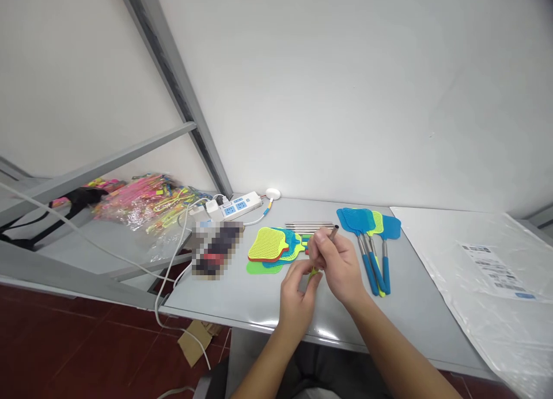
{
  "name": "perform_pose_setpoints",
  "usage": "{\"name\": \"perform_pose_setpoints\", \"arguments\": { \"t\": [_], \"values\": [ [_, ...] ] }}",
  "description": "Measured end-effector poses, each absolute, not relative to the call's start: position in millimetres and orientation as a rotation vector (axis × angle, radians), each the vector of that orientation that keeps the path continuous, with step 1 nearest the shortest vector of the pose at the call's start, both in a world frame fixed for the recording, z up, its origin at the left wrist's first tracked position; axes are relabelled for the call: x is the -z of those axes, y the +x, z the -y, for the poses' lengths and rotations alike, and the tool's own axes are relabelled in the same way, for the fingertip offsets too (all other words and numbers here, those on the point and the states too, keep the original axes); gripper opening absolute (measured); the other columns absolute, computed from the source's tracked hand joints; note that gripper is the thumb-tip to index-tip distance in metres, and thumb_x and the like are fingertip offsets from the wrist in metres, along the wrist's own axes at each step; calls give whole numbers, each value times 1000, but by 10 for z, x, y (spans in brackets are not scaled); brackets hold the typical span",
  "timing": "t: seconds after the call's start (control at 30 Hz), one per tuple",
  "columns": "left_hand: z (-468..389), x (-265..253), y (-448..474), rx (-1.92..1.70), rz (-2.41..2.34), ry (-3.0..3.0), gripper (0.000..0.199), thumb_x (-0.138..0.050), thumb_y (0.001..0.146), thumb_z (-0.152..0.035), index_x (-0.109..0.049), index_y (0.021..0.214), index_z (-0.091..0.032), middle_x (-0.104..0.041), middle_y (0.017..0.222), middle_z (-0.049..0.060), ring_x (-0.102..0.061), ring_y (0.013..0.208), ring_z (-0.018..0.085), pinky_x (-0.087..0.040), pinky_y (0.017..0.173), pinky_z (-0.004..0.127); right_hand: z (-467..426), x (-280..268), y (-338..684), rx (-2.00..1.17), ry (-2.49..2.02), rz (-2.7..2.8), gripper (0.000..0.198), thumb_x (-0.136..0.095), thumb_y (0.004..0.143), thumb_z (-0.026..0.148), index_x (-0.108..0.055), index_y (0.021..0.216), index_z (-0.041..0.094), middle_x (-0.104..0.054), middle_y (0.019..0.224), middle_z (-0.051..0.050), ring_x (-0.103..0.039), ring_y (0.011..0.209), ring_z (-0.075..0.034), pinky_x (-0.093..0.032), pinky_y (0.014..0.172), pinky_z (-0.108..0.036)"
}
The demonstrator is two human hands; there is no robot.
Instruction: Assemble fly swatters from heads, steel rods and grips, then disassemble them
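Over the front of the grey table, my right hand is closed around a metal tube, whose dark open end sticks out above the fingers. Just beside and below it, my left hand pinches a small yellow-green piece, mostly hidden by the fingers. The two hands nearly touch. Left of them lies a stack of loose fly swatter heads in yellow, blue, green and red. Behind the hands rest several thin metal rods. Several whole fly swatters with blue or yellow handles lie to the right.
A power strip with plugs and white cables stands at the back left, near a blurred-out object. Bagged colourful plastic items lie beyond the metal frame post. A white labelled package covers the table's right end.
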State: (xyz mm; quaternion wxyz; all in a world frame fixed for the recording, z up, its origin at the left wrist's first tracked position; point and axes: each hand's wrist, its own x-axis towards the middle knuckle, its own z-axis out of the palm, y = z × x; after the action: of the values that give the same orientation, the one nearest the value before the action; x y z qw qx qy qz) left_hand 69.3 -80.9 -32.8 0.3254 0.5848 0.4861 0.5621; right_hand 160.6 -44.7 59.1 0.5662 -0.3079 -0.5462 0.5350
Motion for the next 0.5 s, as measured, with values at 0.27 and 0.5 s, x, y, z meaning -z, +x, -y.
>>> {"name": "perform_pose_setpoints", "arguments": {
  "t": [0.27,0.5],
  "values": [
    [622,288,781,-1461,-1172,1450,20,-54,92,-26,-62,110,-21,-65,110,8,-62,102,22,-50,88,34,356,-553,1816,-1278,-862,1455,22,-61,87,35,-68,105,25,-61,88,-2,-57,83,-17,-46,75,-30],
    [621,418,795,-1335,-1253,1527,15,-55,89,-21,-63,101,-20,-65,99,7,-62,91,20,-51,82,33,285,-508,1752,-1324,-914,1255,40,-53,90,52,-61,67,20,-37,48,5,-38,48,-11,-35,48,-25]
  ]
}}
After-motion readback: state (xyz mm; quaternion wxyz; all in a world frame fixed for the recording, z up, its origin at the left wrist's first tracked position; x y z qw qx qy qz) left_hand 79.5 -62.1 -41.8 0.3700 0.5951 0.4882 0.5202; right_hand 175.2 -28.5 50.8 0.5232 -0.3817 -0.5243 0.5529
